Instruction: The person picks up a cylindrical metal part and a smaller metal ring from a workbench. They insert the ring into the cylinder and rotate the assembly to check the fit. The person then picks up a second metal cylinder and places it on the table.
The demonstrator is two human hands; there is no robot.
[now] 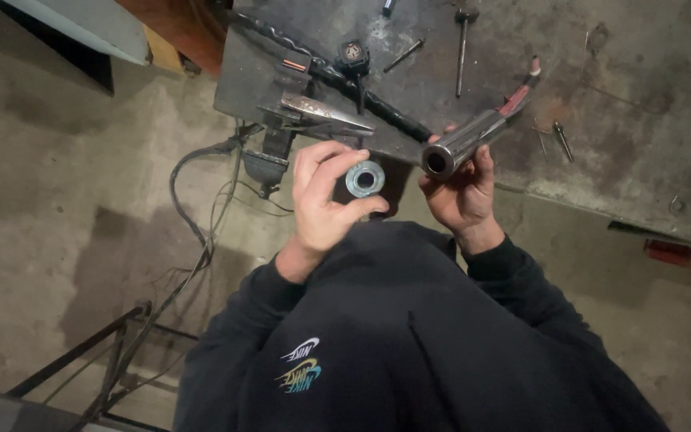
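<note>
**Ring and tube, both held off the bench**

A small round metal ring point(365, 178), grey-blue with a dark centre hole, faces the camera, pinched at its edge. At its three o'clock, just apart, a shiny steel tube point(467, 142) slants toward one o'clock, its open dark bore end nearest the ring.

Red object point(669, 252) cut off at right edge; bench point(641, 120) top cropped.

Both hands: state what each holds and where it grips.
Left hand pinches a small metal ring by its rim; right hand grips a metal tube near its open end.
</note>
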